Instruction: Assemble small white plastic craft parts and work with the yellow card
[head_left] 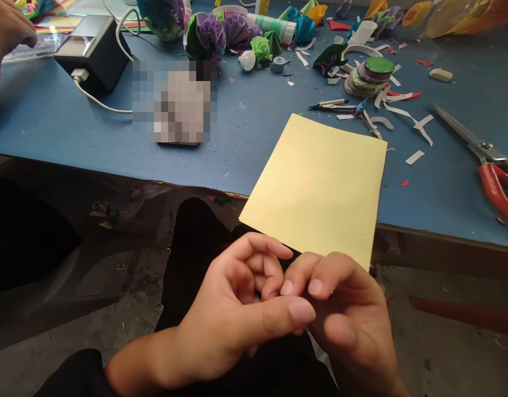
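Note:
My left hand [245, 309] and my right hand [348, 309] meet in front of my lap, just below the table edge. The fingertips of the right hand touch or nearly touch the left hand's curled fingers. Both hands are loosely bent, thumbs apart from the fingers, and nothing shows in either one. Right beyond them lies a sheet of pale yellow paper [320, 187], its near end sticking out past the table edge. Some fingers of the left hand are hidden behind its thumb.
Scissors with red handles [493, 171] lie right on the blue table [237, 143]. A compass [348, 105], paper scraps, a round stack of paper discs [369, 76], a glue stick [274, 28] and crumpled paper flowers [204, 36] are behind. At left are a black box [94, 52] and another person's hand [9, 30].

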Demonstrator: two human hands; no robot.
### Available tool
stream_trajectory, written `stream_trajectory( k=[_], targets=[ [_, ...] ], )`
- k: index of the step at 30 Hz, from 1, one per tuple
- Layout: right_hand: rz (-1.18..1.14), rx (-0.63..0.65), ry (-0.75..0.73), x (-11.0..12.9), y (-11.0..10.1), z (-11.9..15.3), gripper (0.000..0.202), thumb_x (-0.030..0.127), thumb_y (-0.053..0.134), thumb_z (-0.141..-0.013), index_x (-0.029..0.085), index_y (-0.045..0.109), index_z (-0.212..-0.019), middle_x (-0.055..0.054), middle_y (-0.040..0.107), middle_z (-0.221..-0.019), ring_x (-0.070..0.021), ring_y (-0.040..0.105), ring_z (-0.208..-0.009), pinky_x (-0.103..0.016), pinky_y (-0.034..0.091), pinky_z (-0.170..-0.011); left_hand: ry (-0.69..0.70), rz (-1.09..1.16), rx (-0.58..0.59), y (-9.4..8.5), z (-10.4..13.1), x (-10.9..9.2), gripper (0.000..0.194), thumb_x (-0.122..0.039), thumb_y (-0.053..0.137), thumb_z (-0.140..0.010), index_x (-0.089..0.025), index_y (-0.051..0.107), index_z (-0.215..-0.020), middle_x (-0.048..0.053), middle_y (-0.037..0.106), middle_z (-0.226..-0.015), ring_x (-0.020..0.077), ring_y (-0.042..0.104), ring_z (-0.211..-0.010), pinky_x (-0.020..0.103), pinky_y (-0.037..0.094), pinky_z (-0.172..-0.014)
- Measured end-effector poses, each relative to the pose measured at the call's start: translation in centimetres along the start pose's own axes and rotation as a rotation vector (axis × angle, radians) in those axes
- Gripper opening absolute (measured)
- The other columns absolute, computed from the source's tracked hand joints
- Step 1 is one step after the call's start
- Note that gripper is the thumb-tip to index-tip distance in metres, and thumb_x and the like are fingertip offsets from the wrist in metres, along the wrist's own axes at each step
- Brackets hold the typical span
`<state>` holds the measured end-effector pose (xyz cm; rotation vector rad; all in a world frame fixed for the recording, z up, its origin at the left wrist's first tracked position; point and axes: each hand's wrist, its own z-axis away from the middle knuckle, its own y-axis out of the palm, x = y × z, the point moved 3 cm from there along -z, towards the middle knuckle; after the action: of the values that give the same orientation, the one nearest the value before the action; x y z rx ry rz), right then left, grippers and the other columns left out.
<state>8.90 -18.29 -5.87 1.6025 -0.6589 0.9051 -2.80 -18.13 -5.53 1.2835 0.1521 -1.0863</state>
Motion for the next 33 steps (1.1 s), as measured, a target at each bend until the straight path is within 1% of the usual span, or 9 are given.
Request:
stream_trajectory(
  k=[2,4,8,10,13,21,26,30,33],
  targets=[
    [0.041,-0.058,-0.006,0.0,-0.1,0.0,0.008,0.022,0.072,-0.075,0.024,0.071,-0.083,0.003,0.07,-0.081,-0.0084,0.064,-0.067,-0.014,0.055,-0.057,-0.057,0.065,0.024,0.1,-0.2,0.3,0.025,-0.021,0.072,-0.075,-0.023,0.057,-0.095,-0.008,0.049,-0.064,-0.0021,0.04,-0.039,0.006,0.032,-0.034],
    [0.147,-0.085,-0.02,0.1,-0.2,0.1,0.007,0.02,0.071,-0.076,0.023,0.073,-0.082,0.003,0.072,-0.081,-0.006,0.062,-0.062,-0.011,0.053,-0.054,-0.102,0.116,0.029,0.2,-0.3,0.3,0.023,-0.024,0.071,-0.076,-0.021,0.056,-0.094,-0.007,0.052,-0.066,-0.0031,0.035,-0.033,0.005,0.028,-0.029],
    [0.231,-0.12,0.005,0.2,-0.2,0.3,0.017,0.025,0.063,-0.084,0.027,0.072,-0.098,0.003,0.073,-0.093,-0.0059,0.065,-0.065,-0.011,0.055,-0.059,-0.157,0.14,0.011,0.2,-0.3,0.3,0.025,-0.026,0.069,-0.078,-0.02,0.053,-0.095,-0.005,0.055,-0.062,-0.0021,0.035,-0.033,0.004,0.029,-0.028],
    [0.297,-0.111,0.003,0.3,-0.1,0.3,0.024,0.025,0.065,-0.081,0.03,0.069,-0.105,0.005,0.072,-0.096,-0.006,0.067,-0.071,-0.01,0.055,-0.065,-0.161,0.137,0.006,0.3,-0.3,0.2,0.023,-0.024,0.068,-0.078,-0.02,0.052,-0.095,-0.007,0.053,-0.057,-0.0031,0.033,-0.03,0.003,0.028,-0.029],
    [0.41,-0.086,-0.029,0.5,0.2,0.2,0.033,0.016,0.068,-0.077,0.032,0.069,-0.105,0.008,0.072,-0.098,-0.0065,0.068,-0.083,-0.01,0.054,-0.077,-0.155,0.162,-0.012,0.3,-0.4,0.3,0.021,-0.02,0.067,-0.079,-0.02,0.053,-0.094,-0.009,0.052,-0.054,-0.0042,0.032,-0.028,0.002,0.027,-0.029],
    [0.376,-0.105,-0.018,0.4,0.2,0.2,0.038,0.005,0.065,-0.076,0.033,0.07,-0.1,0.01,0.072,-0.098,-0.0078,0.069,-0.087,-0.012,0.056,-0.079,-0.222,0.321,-0.052,0.9,-0.2,0.3,0.013,-0.014,0.064,-0.079,-0.018,0.058,-0.09,-0.009,0.046,-0.053,-0.001,0.029,-0.034,0.004,0.034,-0.028],
    [0.379,-0.109,-0.012,0.6,0.2,0.2,0.038,0.003,0.065,-0.076,0.033,0.071,-0.099,0.01,0.072,-0.097,-0.008,0.069,-0.086,-0.012,0.056,-0.08,-0.271,0.372,-0.064,1.1,0.0,0.1,0.014,-0.014,0.062,-0.08,-0.019,0.06,-0.092,-0.007,0.046,-0.054,0.0011,0.027,-0.039,0.004,0.036,-0.03],
    [0.426,-0.124,0.01,0.8,0.2,0.2,0.036,0.007,0.067,-0.076,0.035,0.07,-0.098,0.009,0.073,-0.095,-0.011,0.07,-0.083,-0.018,0.059,-0.077,-0.217,0.306,-0.033,0.9,-0.1,0.3,0.011,-0.015,0.061,-0.081,-0.019,0.058,-0.091,-0.008,0.047,-0.054,-0.0005,0.03,-0.035,0.003,0.036,-0.03],
    [0.423,-0.146,0.007,0.9,0.3,0.4,0.032,0.011,0.066,-0.078,0.035,0.069,-0.099,0.007,0.073,-0.094,-0.0104,0.07,-0.074,-0.018,0.06,-0.069,-0.063,0.161,-0.014,0.6,0.0,0.3,0.008,-0.019,0.062,-0.083,-0.021,0.059,-0.09,-0.006,0.054,-0.064,-0.0005,0.042,-0.038,0.005,0.04,-0.033]
  ],
)
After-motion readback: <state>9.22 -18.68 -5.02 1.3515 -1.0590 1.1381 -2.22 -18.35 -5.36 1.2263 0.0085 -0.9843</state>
